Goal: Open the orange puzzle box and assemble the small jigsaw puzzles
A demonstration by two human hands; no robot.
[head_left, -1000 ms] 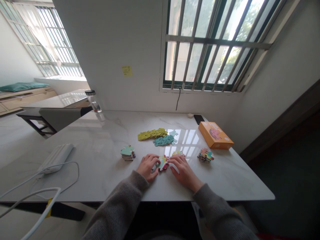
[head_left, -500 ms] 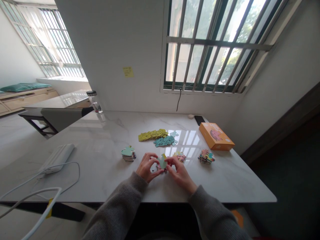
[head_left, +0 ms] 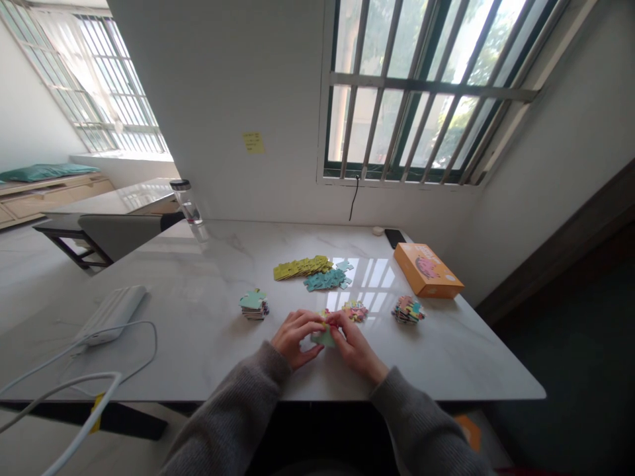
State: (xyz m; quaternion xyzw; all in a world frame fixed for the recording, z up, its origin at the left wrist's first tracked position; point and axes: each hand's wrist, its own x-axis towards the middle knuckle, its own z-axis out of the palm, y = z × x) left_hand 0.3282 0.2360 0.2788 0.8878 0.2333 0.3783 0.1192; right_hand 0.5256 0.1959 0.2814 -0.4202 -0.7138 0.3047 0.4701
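Observation:
Near the front of the table, my left hand (head_left: pixel 297 338) and my right hand (head_left: pixel 355 344) meet over a pale green puzzle piece (head_left: pixel 324 338). Both hands are closed on it, thumbs on the near side and fingers on the far side. My fingers hide part of the piece and most of the colourful bits beneath and behind it. Just beyond my right hand lies a small pile of pink and yellow puzzle pieces (head_left: pixel 356 311). A stack of puzzle pieces with a green one on top (head_left: pixel 254 300) stands left of my left hand.
Farther back lie yellow-green puzzle pieces (head_left: pixel 301 268) and teal puzzle pieces (head_left: pixel 325 280). On the right are another puzzle stack (head_left: pixel 408 309), an orange box (head_left: pixel 427 270) and a black phone (head_left: pixel 395 238). A white device with cables (head_left: pixel 112 314) and a bottle (head_left: pixel 187 201) stand left.
The pale green puzzle piece has gone from raised and upright between my fingertips to lower and flatter. My left fingers have closed in toward my right hand.

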